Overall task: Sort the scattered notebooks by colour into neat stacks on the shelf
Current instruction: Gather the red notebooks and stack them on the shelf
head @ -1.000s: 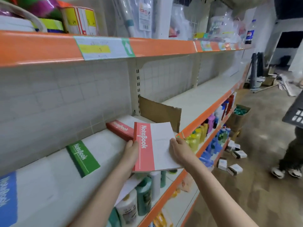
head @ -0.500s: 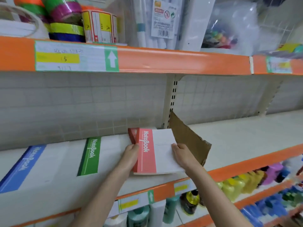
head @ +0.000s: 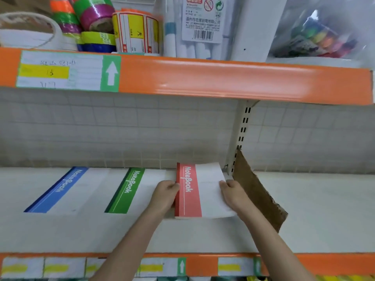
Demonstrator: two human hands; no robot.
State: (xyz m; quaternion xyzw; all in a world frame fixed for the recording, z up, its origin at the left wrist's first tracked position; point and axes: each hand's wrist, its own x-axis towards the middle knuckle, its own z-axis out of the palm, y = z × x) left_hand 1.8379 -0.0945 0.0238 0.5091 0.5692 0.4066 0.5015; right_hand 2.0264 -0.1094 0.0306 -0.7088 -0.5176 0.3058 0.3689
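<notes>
The red notebook (head: 197, 190), held at its sides by the left hand (head: 164, 194) and right hand (head: 233, 194), has been laid on the red stack on the shelf (head: 203, 236), right of the green notebook (head: 126, 190), so red looks sorted.

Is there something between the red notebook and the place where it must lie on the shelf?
Nothing visible. Both hands, left and right, hold the red notebook flat on the shelf; the cardboard divider stands beside it.

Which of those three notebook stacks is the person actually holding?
The red notebook stack, rightmost beside the cardboard divider; both hands grip its sides. The green and blue ones lie untouched.
</notes>
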